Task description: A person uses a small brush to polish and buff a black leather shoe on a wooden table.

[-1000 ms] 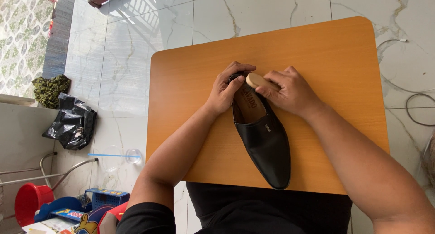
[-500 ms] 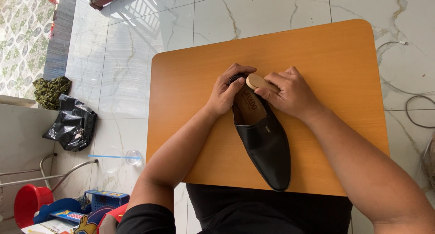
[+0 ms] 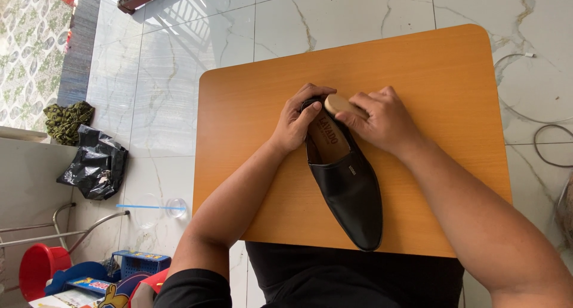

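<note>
White marble floor (image 3: 197, 75) all around, with a small orange table (image 3: 430, 75) on top of it. Lying flat on the table, near the middle: one black shoe (image 3: 352, 194), toe pointing back toward the body, heel far away.

Left hand (image 3: 295, 126) at the heel of the shoe. Fingers bent and wrapped round the back edge, holding it tight so it does not slide.

Right hand (image 3: 385, 120) just beside it, on the other side of the heel. Fingers closed round a small pale wooden brush (image 3: 341, 104), pressing it on the top rim of the heel.

Almost nothing different from a moment ago. Same spot for the shoe, same grip for both hands. Only a tiny shift of the brush along the heel rim. Looks like short little rubs on one place, so probably still busy with the heel, with the long front part waiting.

Off to the side on the floor: a black plastic bag (image 3: 95, 165), a red bucket (image 3: 37, 266), and a thin grey cable (image 3: 537, 123).
</note>
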